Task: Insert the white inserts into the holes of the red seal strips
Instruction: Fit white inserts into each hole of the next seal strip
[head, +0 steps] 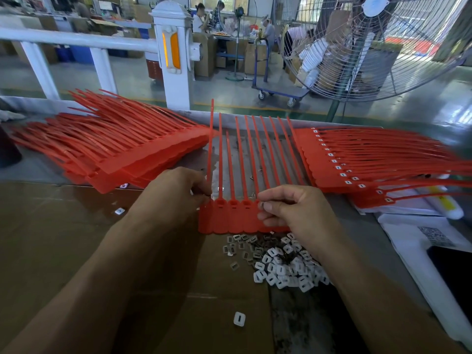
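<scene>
Loose insert (pixel 239 319) nearest; inserts (pixel 283 264) likely light, slippery. Left hand (pixel 176 192) pinches strips (pixel 231 218) edge; right hand (pixel 293 208) pinches something small, probably insert. Strips look thin, springy; hold by heads.

Two hands work at the bench (pixel 357 251): the left hand (pixel 176 192) and the right hand (pixel 293 208). Between them lies one joined row of red seal strips (pixel 229 218), with about ten tails fanning upward. Two stacks of red strips flank it: one stack on the left (pixel 115 154) without inserts and one on the right (pixel 332 162) showing some sixteen white inserts fitted. One heap of loose white inserts (pixel 281 267), too many to count, sits below, with two strays: one stray insert (pixel 239 319) nearer and another stray insert (pixel 119 211) to the left. One floor fan (pixel 378 47) stands behind.
</scene>
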`<action>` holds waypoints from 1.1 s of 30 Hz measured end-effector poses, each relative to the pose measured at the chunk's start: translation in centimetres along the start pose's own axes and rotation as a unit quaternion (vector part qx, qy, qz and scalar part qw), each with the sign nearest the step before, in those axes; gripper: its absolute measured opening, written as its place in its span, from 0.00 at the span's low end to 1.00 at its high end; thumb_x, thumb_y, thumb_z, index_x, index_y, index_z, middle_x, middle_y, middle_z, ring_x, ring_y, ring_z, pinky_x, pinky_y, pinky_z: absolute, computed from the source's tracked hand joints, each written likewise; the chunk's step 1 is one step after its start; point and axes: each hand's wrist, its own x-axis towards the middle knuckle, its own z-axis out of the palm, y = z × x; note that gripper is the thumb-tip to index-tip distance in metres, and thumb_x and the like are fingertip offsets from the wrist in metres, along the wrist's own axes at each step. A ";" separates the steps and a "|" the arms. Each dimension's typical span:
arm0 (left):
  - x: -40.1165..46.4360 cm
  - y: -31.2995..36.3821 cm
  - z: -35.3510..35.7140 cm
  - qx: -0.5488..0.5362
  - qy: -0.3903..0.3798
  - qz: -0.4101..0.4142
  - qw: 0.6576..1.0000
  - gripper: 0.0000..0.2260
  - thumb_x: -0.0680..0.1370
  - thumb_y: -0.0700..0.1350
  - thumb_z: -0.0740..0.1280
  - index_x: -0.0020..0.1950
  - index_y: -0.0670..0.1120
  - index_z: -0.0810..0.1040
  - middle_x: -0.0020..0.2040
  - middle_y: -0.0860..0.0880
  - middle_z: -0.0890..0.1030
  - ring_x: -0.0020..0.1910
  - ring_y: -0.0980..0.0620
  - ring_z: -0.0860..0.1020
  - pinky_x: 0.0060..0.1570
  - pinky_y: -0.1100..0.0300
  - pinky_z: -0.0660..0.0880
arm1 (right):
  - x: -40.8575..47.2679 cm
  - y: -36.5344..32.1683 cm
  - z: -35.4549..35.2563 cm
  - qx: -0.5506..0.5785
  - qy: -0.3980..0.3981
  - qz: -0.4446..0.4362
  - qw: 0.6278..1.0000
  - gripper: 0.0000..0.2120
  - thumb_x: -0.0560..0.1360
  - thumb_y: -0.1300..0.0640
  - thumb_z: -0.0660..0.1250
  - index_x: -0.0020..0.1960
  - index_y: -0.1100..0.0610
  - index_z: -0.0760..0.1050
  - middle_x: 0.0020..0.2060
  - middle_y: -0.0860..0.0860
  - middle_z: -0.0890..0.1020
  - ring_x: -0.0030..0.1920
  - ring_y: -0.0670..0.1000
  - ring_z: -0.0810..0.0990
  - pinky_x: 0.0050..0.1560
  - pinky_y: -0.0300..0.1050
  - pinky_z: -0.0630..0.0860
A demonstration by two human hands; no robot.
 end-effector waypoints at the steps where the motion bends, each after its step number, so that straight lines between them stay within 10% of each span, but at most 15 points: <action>1: 0.0 0.0 -0.1 0.006 -0.006 -0.003 1.000 0.08 0.74 0.42 0.75 0.47 0.55 0.86 0.44 0.59 0.83 0.44 0.62 0.79 0.48 0.57 0.78 | 0.0 0.0 0.0 -0.011 0.004 -0.003 1.000 0.11 0.78 0.69 0.70 0.49 0.55 0.86 0.41 0.50 0.88 0.42 0.50 0.88 0.41 0.39 0.83; 21: -0.1 -0.1 -0.5 -0.024 0.012 -0.034 0.999 0.08 0.78 0.39 0.71 0.49 0.52 0.87 0.44 0.57 0.84 0.45 0.59 0.80 0.47 0.60 0.77 | -0.3 0.3 0.5 -0.120 0.025 -0.034 0.992 0.06 0.77 0.57 0.74 0.45 0.46 0.84 0.36 0.46 0.86 0.36 0.42 0.83 0.40 0.37 0.80; 25: -0.2 0.2 -0.2 -0.077 0.050 0.016 0.996 0.07 0.78 0.40 0.72 0.50 0.53 0.86 0.44 0.60 0.83 0.44 0.64 0.80 0.41 0.74 0.73 | -0.2 0.3 0.5 -0.090 0.022 -0.025 0.995 0.03 0.78 0.56 0.73 0.47 0.49 0.84 0.39 0.47 0.87 0.37 0.43 0.84 0.39 0.37 0.79; 33: -1.1 2.6 1.8 -0.125 0.038 0.139 0.982 0.07 0.77 0.44 0.74 0.53 0.55 0.84 0.46 0.61 0.81 0.45 0.59 0.79 0.43 0.70 0.72 | -0.3 -0.1 0.6 -0.030 -0.015 -0.001 0.999 0.06 0.81 0.60 0.68 0.51 0.53 0.83 0.42 0.50 0.87 0.38 0.45 0.83 0.38 0.37 0.78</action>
